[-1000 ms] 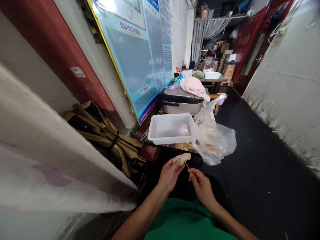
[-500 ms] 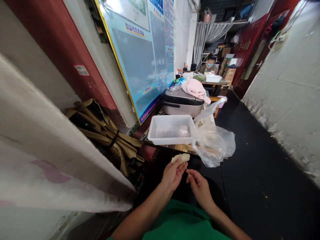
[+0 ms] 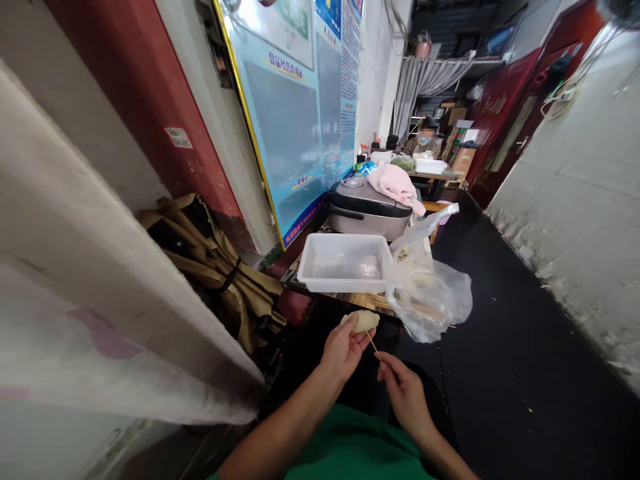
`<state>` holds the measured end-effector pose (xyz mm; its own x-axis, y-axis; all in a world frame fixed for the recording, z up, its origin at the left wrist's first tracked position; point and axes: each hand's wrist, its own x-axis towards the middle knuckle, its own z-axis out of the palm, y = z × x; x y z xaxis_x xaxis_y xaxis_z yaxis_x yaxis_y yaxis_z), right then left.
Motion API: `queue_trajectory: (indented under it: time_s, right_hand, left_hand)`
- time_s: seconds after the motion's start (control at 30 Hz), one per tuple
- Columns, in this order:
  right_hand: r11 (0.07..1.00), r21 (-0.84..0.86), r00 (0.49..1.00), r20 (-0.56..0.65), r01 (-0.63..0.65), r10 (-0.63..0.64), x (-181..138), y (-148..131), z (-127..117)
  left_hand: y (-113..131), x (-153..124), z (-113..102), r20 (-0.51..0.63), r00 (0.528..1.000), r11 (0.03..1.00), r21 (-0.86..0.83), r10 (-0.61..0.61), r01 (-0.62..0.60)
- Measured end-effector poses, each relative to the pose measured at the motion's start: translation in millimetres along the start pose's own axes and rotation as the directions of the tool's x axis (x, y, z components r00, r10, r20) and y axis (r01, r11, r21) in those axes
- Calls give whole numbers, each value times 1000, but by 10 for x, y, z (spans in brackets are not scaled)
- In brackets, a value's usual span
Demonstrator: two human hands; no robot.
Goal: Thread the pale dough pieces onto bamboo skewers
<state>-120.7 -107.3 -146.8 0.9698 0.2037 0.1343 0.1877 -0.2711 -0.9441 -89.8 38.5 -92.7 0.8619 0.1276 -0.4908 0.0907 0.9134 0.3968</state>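
A pale, flat, oblong piece of food [image 3: 364,322], its exact kind unclear, is pinched in my left hand [image 3: 343,350], thumb on top and fingers beneath. A thin wooden skewer [image 3: 373,343] runs from its near edge down to my right hand [image 3: 404,387]. My right thumb and fingertips close around the skewer's lower end. Just beyond my hands, a white plastic tub [image 3: 325,285] sits on a small table, with a little something pale at its bottom right. Beside it, a clear plastic bag [image 3: 440,300] droops over the table's edge; pale sticks show through it.
Behind the tub stands a large grey cooker [image 3: 367,220] with a pink towel [image 3: 395,183] on its lid. Folded tan canvas [image 3: 215,267] leans at left, near a hanging curtain [image 3: 125,300]. Farther back, a person [image 3: 425,140] sits behind a table holding containers.
My right hand has moved slightly down and away from the left, and more of the skewer shows between them. The food piece now faces up more broadly. The view has shifted slightly.
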Motion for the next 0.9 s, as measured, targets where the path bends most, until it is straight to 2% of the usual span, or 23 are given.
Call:
queue_trajectory:
  time_s: [0.67, 0.9]
  right_hand:
    - [1000, -2, 1000, -3, 13, -13, 40, 44, 33]
    - [997, 40, 996, 44, -73, 72, 127, -10, 75]
  left_hand:
    - [-49, -48, 22, 8, 999, 998, 47, -51, 51]
    - [-197, -57, -46, 58, 998, 991, 132, -22, 14]
